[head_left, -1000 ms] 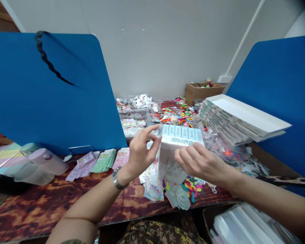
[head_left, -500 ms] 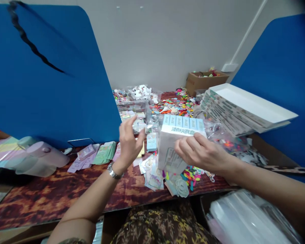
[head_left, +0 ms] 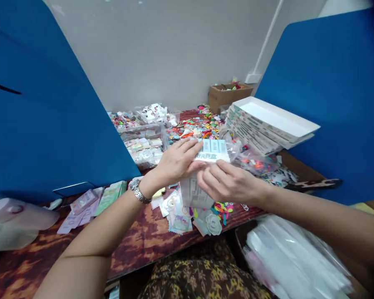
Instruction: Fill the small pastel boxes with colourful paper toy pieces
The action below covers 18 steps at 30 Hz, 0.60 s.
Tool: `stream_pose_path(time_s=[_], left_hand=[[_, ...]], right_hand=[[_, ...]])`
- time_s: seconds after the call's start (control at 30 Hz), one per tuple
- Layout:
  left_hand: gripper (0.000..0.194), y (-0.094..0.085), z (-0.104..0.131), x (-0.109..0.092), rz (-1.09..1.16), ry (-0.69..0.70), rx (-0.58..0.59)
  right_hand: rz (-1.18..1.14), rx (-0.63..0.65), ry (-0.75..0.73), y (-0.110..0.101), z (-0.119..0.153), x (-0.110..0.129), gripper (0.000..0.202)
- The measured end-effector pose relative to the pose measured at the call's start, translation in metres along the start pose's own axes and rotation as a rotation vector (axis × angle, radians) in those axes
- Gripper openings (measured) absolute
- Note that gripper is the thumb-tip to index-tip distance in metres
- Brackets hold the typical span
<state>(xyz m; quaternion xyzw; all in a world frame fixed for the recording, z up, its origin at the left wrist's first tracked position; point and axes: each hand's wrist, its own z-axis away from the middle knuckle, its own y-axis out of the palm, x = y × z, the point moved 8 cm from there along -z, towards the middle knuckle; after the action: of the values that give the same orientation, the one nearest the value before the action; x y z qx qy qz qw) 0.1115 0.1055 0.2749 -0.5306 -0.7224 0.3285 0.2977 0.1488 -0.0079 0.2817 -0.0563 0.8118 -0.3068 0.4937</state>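
A white display box [head_left: 212, 157] with printed characters stands upright on the table, a row of small light-blue boxes [head_left: 217, 146] showing at its top. My left hand [head_left: 180, 160], a metal watch on its wrist, lies over the box's top left with its fingers stretched out across the small boxes. My right hand [head_left: 226, 180] has its fingers curled against the front of the box, closed on its upper edge. Both hands hide much of the box's front. Stickers and cards [head_left: 178, 218] lie at its foot, beside small bright plastic pieces [head_left: 223, 211].
Behind stand bags of small cards [head_left: 145, 145] and a heap of colourful pieces [head_left: 202, 126]. Stacked white trays [head_left: 269, 120] lean at the right, near a cardboard box [head_left: 227, 93]. Blue partitions [head_left: 50, 104] flank the table [head_left: 137, 245]. Clear plastic bags [head_left: 293, 253] lie low at right.
My left hand has moved from the air beside the box onto its top. My right hand stays at the box's front. The view has turned to the right.
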Motion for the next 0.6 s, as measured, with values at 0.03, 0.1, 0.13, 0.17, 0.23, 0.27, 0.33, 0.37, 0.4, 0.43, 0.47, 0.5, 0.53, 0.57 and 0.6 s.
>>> stream_pose_path(time_s=[0.03,0.1,0.13,0.17,0.23,0.27,0.33,0.37,0.4,0.43,0.47,0.5,0.53,0.57,0.6], left_hand=[[0.058,-0.001,0.002,0.001,-0.009,-0.002,-0.005],[0.063,-0.004,0.004,0.003,-0.032,-0.004,-0.008],[0.066,-0.005,0.005,0.003,-0.042,-0.004,-0.004],[0.068,-0.006,0.005,0.004,-0.051,-0.005,-0.001],[0.070,-0.007,0.006,0.006,-0.064,-0.011,0.007],[0.071,-0.007,0.006,0.007,-0.069,-0.017,0.011],[0.072,-0.006,0.006,0.007,-0.076,-0.032,0.021],[0.072,-0.005,0.006,0.007,-0.079,-0.038,0.026],[0.073,-0.005,0.006,0.006,-0.081,-0.041,0.029],[0.073,-0.005,0.005,0.005,-0.082,-0.043,0.030],[0.073,-0.005,0.005,0.004,-0.081,-0.044,0.030],[0.073,-0.004,0.005,0.003,-0.081,-0.046,0.030],[0.073,-0.004,0.004,0.002,-0.080,-0.050,0.031],[0.073,-0.005,0.004,0.002,-0.078,-0.053,0.032],[0.073,-0.005,0.004,0.002,-0.075,-0.054,0.035]], right_hand=[[-0.006,-0.021,-0.025,-0.005,0.003,0.002,0.021],[-0.064,-0.057,-0.006,-0.017,0.012,-0.002,0.017],[-0.101,-0.058,0.057,-0.021,0.018,-0.010,0.017],[-0.128,-0.052,0.152,-0.024,0.025,-0.023,0.019],[-0.156,-0.029,0.426,-0.023,0.042,-0.057,0.025],[-0.182,-0.027,0.570,-0.021,0.051,-0.073,0.030],[-0.309,-0.047,0.808,-0.011,0.066,-0.099,0.042],[-0.417,-0.056,0.897,-0.003,0.070,-0.106,0.046],[-0.545,-0.052,0.964,0.007,0.072,-0.110,0.046],[-0.669,-0.043,1.012,0.016,0.073,-0.111,0.044],[-0.772,-0.031,1.052,0.023,0.072,-0.110,0.041],[-0.849,-0.027,1.084,0.028,0.072,-0.107,0.037],[-0.897,-0.037,1.110,0.029,0.071,-0.103,0.035],[-0.916,-0.058,1.131,0.027,0.072,-0.099,0.032],[-0.915,-0.089,1.147,0.024,0.073,-0.094,0.031]])
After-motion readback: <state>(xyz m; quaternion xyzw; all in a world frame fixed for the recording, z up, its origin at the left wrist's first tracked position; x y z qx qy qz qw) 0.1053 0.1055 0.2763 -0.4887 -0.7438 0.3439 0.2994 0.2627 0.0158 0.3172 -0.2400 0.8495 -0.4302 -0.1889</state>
